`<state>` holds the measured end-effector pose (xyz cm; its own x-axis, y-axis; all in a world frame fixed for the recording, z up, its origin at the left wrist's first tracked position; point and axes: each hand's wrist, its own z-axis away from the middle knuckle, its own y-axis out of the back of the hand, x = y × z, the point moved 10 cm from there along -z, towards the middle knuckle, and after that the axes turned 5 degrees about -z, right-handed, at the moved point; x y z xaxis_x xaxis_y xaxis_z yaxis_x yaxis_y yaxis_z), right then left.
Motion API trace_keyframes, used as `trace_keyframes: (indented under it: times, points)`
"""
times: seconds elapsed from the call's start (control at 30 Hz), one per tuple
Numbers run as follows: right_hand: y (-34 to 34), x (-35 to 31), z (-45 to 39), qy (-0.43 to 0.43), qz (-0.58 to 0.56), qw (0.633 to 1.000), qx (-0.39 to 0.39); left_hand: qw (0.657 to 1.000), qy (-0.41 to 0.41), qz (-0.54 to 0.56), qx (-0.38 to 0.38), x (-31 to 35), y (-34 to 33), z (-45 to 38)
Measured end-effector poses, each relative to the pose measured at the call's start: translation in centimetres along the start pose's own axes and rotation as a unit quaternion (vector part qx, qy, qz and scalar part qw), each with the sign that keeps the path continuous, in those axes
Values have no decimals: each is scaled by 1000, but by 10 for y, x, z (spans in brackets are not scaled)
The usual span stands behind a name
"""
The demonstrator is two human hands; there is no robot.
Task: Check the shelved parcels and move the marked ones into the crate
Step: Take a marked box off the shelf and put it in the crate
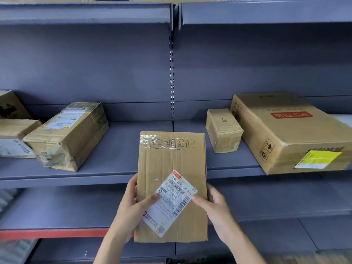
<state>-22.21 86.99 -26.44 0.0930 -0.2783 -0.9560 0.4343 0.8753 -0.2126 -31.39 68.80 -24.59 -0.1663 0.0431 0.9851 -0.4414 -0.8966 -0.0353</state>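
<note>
Grip first: both hands pinch the one flat parcel (172,187), left hand (131,208) on its left edge with the thumb lying over the shipping label (170,203), right hand (216,210) on the right edge, thumb tip at the label's corner, other fingers tucked behind the cardboard. Parcel held out in front of the middle shelf (114,174), face up toward the person, its far end over the shelf lip (whether it touches the board there, can't tell). Handwritten characters in black marker run across the taped top end, so I'd judge this one marked. Step in hand: the check, reading the face of the parcel. Next move, by my reckoning, is to carry it clear of the shelf and down into the crate; no crate in view, so that calls for a turn or a look downward first, both hands kept on since the box is broad and thin. Count on the middle shelf: five parcels, namely two at far left partly cut off, one battered taped box (70,136), one small box (223,130), one large flat carton (289,132) with a yellow sticker. Held parcel: one. Hands: two.
</note>
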Motion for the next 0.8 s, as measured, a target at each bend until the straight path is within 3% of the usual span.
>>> trace_keyframes:
  times: [0.23, 0.43, 0.8]
  points:
    - [56, 25, 32, 10, 14, 996, 90, 998, 13, -39, -42, -34, -39, 21]
    - [121, 83, 79, -47, 8, 984, 173, 994, 51, -67, -75, -97, -88, 51]
    - [182, 180, 102, -151, 31, 973, 173, 983, 151, -84, -70, -214, -125, 73]
